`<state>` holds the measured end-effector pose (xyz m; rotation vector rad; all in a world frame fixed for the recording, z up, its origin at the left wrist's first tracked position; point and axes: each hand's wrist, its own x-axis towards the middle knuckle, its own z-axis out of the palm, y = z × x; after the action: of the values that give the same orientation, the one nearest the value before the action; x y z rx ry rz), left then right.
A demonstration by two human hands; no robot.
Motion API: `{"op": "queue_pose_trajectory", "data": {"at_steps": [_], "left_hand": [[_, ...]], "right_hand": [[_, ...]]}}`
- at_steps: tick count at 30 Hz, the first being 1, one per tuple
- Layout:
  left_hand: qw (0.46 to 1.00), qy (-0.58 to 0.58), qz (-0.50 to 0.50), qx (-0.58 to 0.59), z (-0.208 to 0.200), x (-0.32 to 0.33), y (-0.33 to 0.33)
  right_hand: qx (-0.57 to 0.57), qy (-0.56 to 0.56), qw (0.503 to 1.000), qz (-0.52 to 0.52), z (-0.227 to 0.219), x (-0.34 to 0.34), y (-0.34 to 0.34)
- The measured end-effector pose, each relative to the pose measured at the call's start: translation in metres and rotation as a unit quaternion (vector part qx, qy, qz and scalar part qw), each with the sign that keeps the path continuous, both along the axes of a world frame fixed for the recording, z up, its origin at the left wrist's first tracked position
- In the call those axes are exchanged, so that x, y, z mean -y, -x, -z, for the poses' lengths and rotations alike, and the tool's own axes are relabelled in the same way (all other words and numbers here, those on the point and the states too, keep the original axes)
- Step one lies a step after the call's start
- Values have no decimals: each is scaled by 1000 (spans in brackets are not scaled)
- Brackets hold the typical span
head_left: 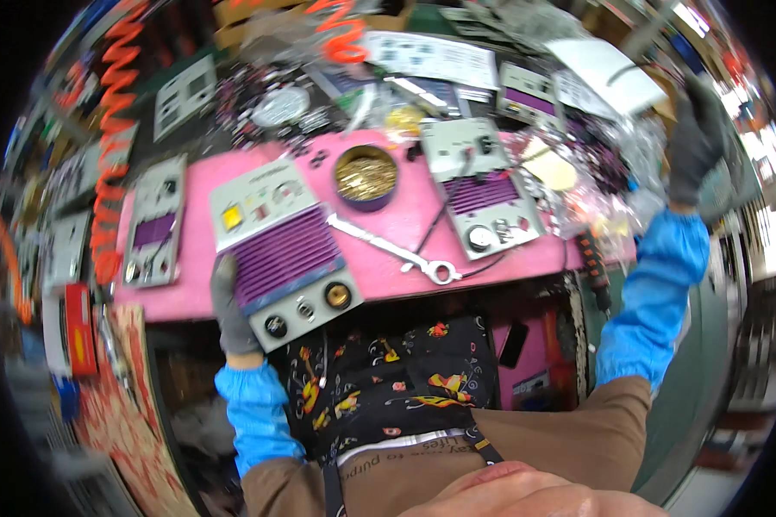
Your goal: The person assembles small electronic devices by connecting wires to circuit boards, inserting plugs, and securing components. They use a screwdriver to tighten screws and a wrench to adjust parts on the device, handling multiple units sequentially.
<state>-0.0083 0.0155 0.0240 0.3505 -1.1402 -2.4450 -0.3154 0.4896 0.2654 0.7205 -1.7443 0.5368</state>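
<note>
My left hand, in a grey glove, grips the left edge of a light-grey panel unit with a ribbed purple middle and round connectors along its near edge. The panel lies slanted at the pink mat's front edge. My right hand, also gloved, is stretched far out to the right, away from the panel. Its fingers look extended and somewhat blurred, and I see nothing in them. To the panel's right lie a ratchet spanner and a round tin of brass-coloured small parts.
Similar grey-and-purple units stand right of the tin and at the left. Orange coiled hoses hang at the left. A screwdriver sits at the mat's right edge. Loose parts, plastic bags and paper sheets crowd the back.
</note>
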Motion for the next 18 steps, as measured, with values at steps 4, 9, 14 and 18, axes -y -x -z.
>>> {"op": "queue_pose_trajectory", "data": {"at_steps": [4, 9, 14, 18], "left_hand": [[1000, 8, -1, -8, -4, 8, 0], [1000, -14, -7, -22, -4, 12, -7], [1000, -4, 2, -22, -1, 15, -10], [999, 10, 0, -32, 0, 14, -7]], "right_hand": [[94, 117, 980, -132, 18, 86, -54], [147, 154, 918, -334, 36, 204, -98], [135, 101, 882, -440, 40, 271, -129], [146, 89, 875, -452, 42, 289, -139]]}}
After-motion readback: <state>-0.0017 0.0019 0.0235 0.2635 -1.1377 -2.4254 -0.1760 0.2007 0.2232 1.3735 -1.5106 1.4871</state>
